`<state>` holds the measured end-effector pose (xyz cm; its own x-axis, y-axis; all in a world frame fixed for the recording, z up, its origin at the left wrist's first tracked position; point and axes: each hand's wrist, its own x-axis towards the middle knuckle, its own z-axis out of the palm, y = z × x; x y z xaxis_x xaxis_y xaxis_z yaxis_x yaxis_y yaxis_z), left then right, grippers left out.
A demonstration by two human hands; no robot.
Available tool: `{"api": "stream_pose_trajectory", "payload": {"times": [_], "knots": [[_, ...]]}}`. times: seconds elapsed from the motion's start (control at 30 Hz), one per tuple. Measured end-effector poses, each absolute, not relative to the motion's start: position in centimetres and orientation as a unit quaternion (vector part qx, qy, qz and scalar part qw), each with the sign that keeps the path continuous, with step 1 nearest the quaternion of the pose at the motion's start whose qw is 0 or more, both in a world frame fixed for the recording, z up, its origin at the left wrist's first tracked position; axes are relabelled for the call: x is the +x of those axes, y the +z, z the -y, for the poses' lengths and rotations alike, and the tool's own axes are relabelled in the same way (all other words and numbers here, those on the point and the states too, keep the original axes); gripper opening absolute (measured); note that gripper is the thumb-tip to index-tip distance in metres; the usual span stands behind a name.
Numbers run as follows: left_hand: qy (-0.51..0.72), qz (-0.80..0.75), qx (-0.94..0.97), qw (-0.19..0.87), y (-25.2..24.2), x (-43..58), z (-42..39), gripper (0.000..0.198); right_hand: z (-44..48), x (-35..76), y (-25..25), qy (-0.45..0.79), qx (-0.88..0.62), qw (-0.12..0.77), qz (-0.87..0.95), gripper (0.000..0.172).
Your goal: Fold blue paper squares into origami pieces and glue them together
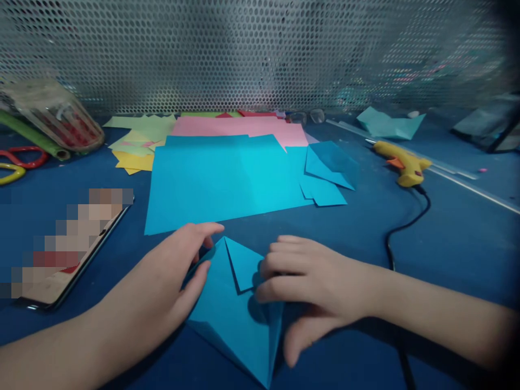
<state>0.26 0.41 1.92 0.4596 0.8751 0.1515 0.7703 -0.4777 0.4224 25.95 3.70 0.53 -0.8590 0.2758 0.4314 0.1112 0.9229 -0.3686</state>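
A sheet of blue paper [244,325], folded into a pointed shape with a flap near its top corner, lies in front of me. My left hand [179,271] holds the paper's upper left edge, the thumb on this side and the fingers beyond it. Over the right side of the paper is my right hand [312,281], its fingers bent and touching or just above the surface. Its thumb stands apart, off the paper's right edge. The right fingers hide part of the flap.
Beyond lie a large blue sheet [219,179], blue paper pieces [329,192], pink paper [239,127] and yellow scraps [136,161]. A yellow glue gun [402,162] with a black cord is right. Left are a phone [77,254], scissors [28,157] and a clear jar [60,116].
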Motion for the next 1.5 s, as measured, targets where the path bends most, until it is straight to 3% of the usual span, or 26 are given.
{"api": "stream_pose_trajectory", "payload": {"times": [0.17,0.4,0.8,0.97,1.1,1.3,1.4,1.5], "knots": [[0.191,-0.488,0.84,0.14,1.8,0.4,-0.6,0.035,-3.8,26.1,0.4,0.202,-0.065,0.213,0.954,0.046],[0.208,-0.446,0.859,0.138,1.5,0.2,-0.1,0.043,-3.3,25.7,0.4,0.178,-0.099,0.217,0.955,0.048],[0.161,-0.364,0.91,0.112,2.4,0.2,0.6,0.049,-3.3,26.1,0.5,0.153,-0.124,0.23,0.953,0.033],[0.113,-0.332,0.935,0.041,2.6,0.4,1.0,0.054,-3.2,26.3,0.3,0.099,-0.15,0.255,0.95,0.04],[0.089,-0.304,0.948,-0.042,1.9,1.1,0.9,0.052,-3.2,26.2,0.0,0.107,-0.229,0.296,0.921,0.032],[0.086,-0.321,0.94,-0.075,0.6,1.4,0.9,0.044,-3.5,25.9,-0.6,0.091,-0.266,0.296,0.913,0.029],[0.125,-0.35,0.927,-0.058,0.4,1.4,1.2,0.044,-3.6,26.1,-0.4,0.091,-0.269,0.288,0.914,0.029],[0.142,-0.397,0.906,0.038,1.0,1.0,1.3,0.041,-3.7,26.4,0.2,0.13,-0.242,0.283,0.919,0.037]]}}
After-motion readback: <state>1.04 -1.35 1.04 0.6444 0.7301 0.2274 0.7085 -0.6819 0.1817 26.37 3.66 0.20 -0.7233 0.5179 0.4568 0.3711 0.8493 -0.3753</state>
